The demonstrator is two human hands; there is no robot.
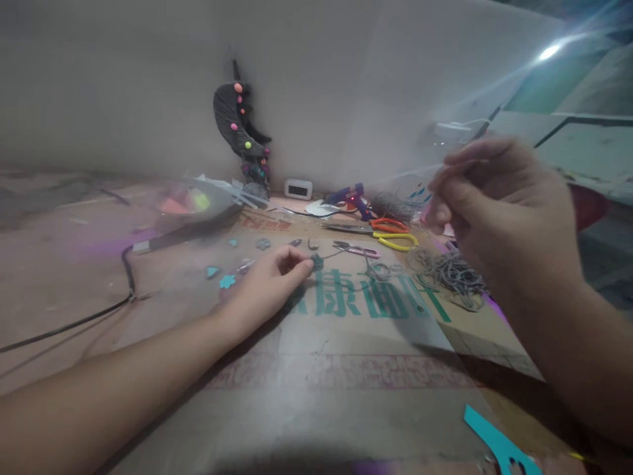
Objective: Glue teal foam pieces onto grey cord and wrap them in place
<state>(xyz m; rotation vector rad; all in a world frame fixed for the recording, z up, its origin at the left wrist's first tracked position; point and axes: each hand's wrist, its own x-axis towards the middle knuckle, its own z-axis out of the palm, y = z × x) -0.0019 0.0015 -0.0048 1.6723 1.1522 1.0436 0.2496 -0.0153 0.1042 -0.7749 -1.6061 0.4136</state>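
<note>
My left hand [277,277] rests low over the board, thumb and forefinger pinching a small grey yarn-wrapped piece [317,262]. From that piece a strand of grey yarn [378,269] runs right in loose loops toward a tangled heap of yarn [457,277]. My right hand [499,198] is raised high at the right, fingertips pressed together; whatever they hold is too thin or blurred to make out. Left of my left hand lie a turquoise flower cutout [227,282], a turquoise heart-like cutout [212,272] and a greyish flower-shaped piece [262,243].
Behind the hands lie scissors with red and yellow handles [390,232], pink-handled snips [363,251] and a glue gun [353,196]. A small digital clock [298,189] stands by the wall, near a dark crescent ornament [227,119]. A turquoise cutout sheet [497,439] lies in front.
</note>
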